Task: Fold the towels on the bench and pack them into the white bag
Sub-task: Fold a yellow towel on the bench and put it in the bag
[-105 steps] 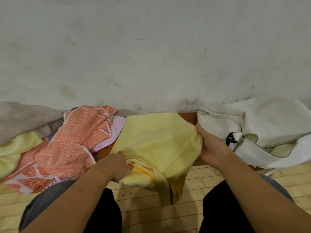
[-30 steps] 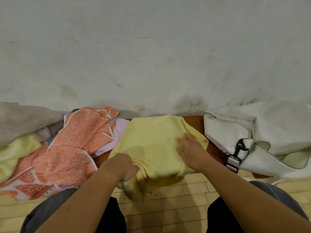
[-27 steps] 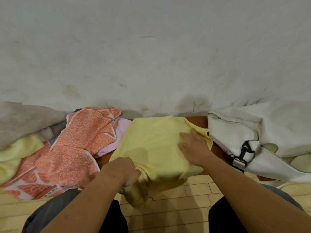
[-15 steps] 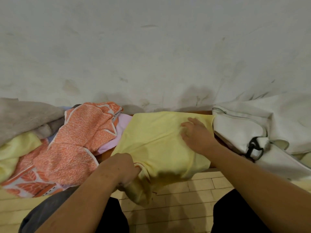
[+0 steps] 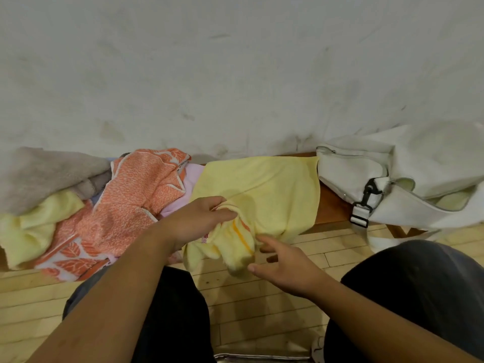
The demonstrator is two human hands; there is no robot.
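A pale yellow towel lies spread on the brown bench, its near end bunched and hanging over the front edge. My left hand pinches that bunched edge near the orange stripe. Just below the hanging part is my right hand, fingers spread and relaxed, holding nothing. The white bag lies at the bench's right end, its zip open and something pale yellow inside.
On the left of the bench lies a heap of towels: an orange patterned towel, a grey towel, another pale yellow towel and a pink towel. A white wall rises behind. My knees are over the wooden floor.
My right hand has left the top of the yellow towel and dropped to its hanging end. My left hand moved right along the bunched edge, still pinching it.
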